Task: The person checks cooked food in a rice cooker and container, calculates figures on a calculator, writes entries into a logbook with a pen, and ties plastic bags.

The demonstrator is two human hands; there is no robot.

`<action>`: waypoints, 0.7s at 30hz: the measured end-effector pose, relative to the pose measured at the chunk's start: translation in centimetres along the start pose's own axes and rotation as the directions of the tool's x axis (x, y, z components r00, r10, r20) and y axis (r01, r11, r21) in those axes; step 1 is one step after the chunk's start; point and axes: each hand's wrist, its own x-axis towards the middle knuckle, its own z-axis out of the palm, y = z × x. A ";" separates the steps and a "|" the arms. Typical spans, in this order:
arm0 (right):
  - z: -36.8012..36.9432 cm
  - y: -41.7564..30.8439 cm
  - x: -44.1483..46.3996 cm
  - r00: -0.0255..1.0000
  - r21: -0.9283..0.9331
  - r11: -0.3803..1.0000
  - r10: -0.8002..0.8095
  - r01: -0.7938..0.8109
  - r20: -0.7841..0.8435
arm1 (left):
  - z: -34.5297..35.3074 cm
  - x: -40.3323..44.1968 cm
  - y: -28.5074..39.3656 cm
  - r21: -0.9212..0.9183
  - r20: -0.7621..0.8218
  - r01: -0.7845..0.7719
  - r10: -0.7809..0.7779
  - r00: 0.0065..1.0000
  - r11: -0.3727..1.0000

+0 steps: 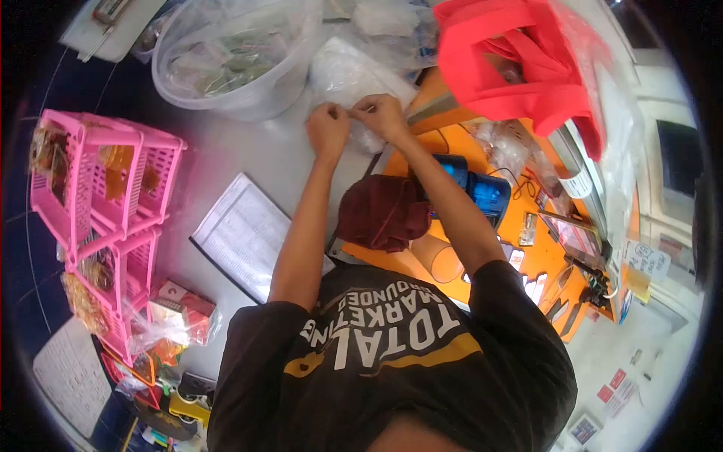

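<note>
My left hand (328,129) is closed, its fingers curled in a pinch. Close beside it, my right hand (380,117) is also pinched, and the fingertips of both nearly meet. Whatever lies between the fingers is too small to make out. Just beyond and beneath the hands is a pile of clear plastic bags (354,71), and some crumpled clear plastic (367,140) shows right below my right hand. A large translucent tub (248,105) holding small packed bags stands to the left of the pile.
A printed sheet on a clipboard (242,233) lies on the grey table (196,158). Pink stacked baskets (128,139) stand at left. A red bag (520,83) is at upper right. Near my right forearm are a dark red cloth (384,213) and blue containers (486,194).
</note>
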 end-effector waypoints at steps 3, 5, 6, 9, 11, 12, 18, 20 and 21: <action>-0.6 -0.2 0.0 1.000 0.013 1.000 0.005 -0.005 0.026 | 0.3 -0.2 -0.4 -0.015 -0.048 0.016 -0.016 0.999 1.000; -0.5 0.2 0.0 0.999 0.040 0.999 -0.009 0.007 0.040 | 0.2 -0.3 -0.6 -0.047 -0.092 0.020 -0.024 0.995 0.999; -0.4 0.3 0.0 0.999 0.048 0.999 0.006 -0.008 0.035 | 0.1 -0.3 -0.7 -0.066 -0.091 0.029 -0.035 0.995 0.997; 0.0 1.0 0.1 1.000 0.057 0.998 0.010 -0.011 0.028 | -0.5 -0.5 -0.1 -0.144 -0.070 0.070 -0.081 0.994 0.987; -0.4 -0.1 0.0 1.000 0.059 0.998 -0.001 -0.001 0.023 | -0.7 -0.5 0.0 -0.202 -0.048 0.102 -0.114 0.992 0.974; -0.9 -0.6 -0.3 0.998 0.039 0.999 0.013 -0.015 0.055 | -0.8 -0.6 0.1 -0.228 -0.047 0.105 -0.119 0.992 0.968; -1.0 -0.2 -0.2 0.994 -0.010 1.000 -0.009 0.010 0.107 | -1.1 -0.6 0.3 -0.260 -0.014 0.115 -0.123 0.992 0.959; -0.9 -0.1 0.0 0.994 0.015 0.999 -0.036 0.035 0.100 | -0.9 -0.5 0.0 -0.272 -0.005 0.126 -0.133 0.991 0.954; -0.9 0.0 0.1 0.996 -0.022 0.999 -0.035 0.037 0.084 | -0.9 -0.4 -0.3 -0.275 -0.005 0.092 -0.097 0.995 0.957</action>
